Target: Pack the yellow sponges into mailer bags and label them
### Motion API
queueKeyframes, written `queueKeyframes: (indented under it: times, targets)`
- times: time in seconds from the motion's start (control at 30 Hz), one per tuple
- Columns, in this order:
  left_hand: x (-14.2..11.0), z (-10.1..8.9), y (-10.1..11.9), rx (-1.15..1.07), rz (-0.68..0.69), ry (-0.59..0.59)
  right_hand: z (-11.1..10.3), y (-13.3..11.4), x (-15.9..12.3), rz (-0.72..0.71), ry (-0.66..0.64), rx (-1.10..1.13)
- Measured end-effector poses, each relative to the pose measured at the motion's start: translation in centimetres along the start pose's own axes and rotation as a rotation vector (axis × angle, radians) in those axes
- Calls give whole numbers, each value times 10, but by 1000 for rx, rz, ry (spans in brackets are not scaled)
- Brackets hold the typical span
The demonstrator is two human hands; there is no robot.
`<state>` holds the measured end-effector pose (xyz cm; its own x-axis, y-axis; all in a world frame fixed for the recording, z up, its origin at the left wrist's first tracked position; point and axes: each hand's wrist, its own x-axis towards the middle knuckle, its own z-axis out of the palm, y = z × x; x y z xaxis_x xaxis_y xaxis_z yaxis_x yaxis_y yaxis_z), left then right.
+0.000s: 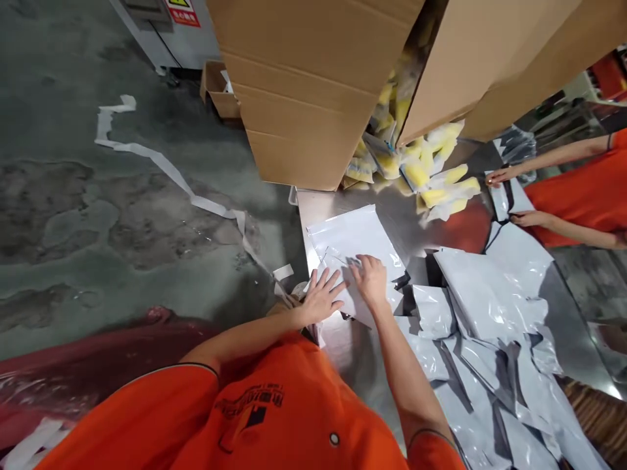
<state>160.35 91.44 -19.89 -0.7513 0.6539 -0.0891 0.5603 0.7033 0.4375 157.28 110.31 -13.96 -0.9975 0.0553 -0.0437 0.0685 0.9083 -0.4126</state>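
A white plastic mailing bag (355,232) lies on the metal table in front of me, with a smaller white piece or flap on its lower part. My left hand (321,298) is open, pressed flat on the lower left of it with fingers spread. Just to the right, my right hand (371,281) has bent fingers drawn together at the bag's surface, seemingly pinching the plastic; the fingertips are partly hidden. Dark inner edges of bags show beside my right wrist.
Filled white bags (490,352) are heaped at right. Yellow items in clear wrapping (431,170) spill from a large cardboard box (313,85). A co-worker's hands (514,196) handle another bag across the metal table (350,349). A white strip (166,166) trails over the floor.
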Motion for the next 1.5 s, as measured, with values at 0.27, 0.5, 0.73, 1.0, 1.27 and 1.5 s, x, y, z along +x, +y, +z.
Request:
queueKeyframes:
  times: [0.27,0.5,0.73,1.0,1.27,1.5]
  targets:
    - [21,-26,-1,-628,-384,178,32,-21,61,-91,-357,-11]
    - [75,-43,-16,-1303,-821,105,16,-24,43,-249,-261,14]
    - [68,-41,-21,-1272,-783,210,4,-42,62,-212,-385,85]
    - [49,-39,-13,-1089,-654,233,16,0,79,153,-274,331]
    - [37,-4,16,-74,198,-17,0,58,63,571,307,880]
    - [42,12,16,-13,94,20,-105,96,-8,573,982,618]
